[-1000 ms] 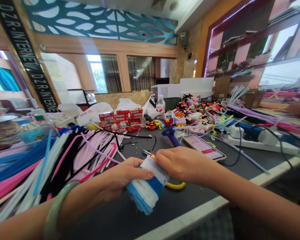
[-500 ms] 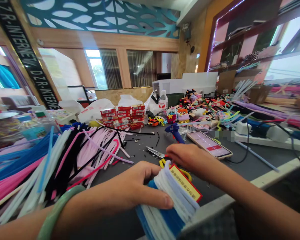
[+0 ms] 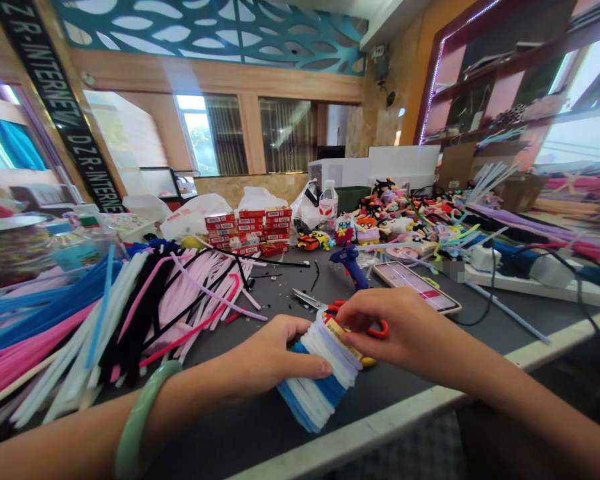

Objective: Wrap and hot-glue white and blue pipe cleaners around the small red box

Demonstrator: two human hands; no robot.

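My left hand [image 3: 267, 353] grips a card wound with white and blue fuzzy pipe cleaners [image 3: 320, 377] just above the grey table [image 3: 260, 433], thumb lying across its top. My right hand [image 3: 397, 327] pinches the far end of the same wound card, fingers curled at its red and yellow label. A green bangle [image 3: 137, 417] sits on my left wrist. Small scissors with red and yellow handles [image 3: 325, 310] lie on the table right behind the bundle, partly hidden by my right hand.
A big heap of pink, black, blue and white pipe cleaners [image 3: 105, 307] covers the left side. Behind lie a phone [image 3: 417, 287], a blue glue gun [image 3: 350, 263], stacked red boxes [image 3: 250, 230], a water bottle [image 3: 329, 207], small toy figures [image 3: 380, 223] and a power strip [image 3: 525, 277].
The bundle, lifted close to the camera half a second ago, is lower and farther away again. My right hand has come back onto its far end.
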